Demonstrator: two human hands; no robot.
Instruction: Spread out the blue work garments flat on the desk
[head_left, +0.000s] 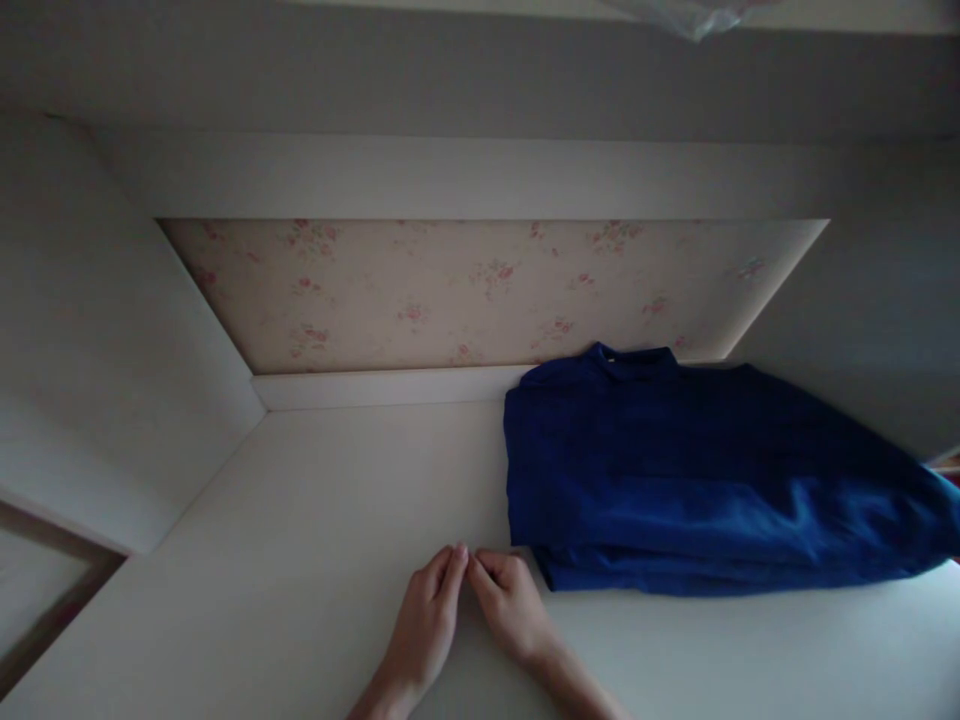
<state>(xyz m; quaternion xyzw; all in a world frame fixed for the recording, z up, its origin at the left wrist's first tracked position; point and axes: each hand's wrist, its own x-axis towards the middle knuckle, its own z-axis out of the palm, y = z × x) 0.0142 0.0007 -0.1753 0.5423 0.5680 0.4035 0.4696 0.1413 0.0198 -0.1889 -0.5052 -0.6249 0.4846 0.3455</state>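
So, one white shelf compartment (300,560), side wall on the left, floral-papered back panel (465,290) behind, low white lip along its base. Inside it: one garment, two hands, nothing else on the board. Left hand (424,625) lies palm down on the shelf near the front edge, fingers straight and together, nothing gripped. Right hand (510,600) just beside it, fingers curled under loosely, knuckles up; fingertips of the two hands meet or nearly meet, cannot tell if anything tiny is pinched between them. Right hand sits just off the near left corner of the blue shirt (675,470), apart from the cloth or barely at it. Shirt is one piece, dark blue, folded flat in several layers, collar toward the back wall, occupying the right half of the shelf, its right end running out of frame. Top edge: one scrap of clear plastic (690,15).
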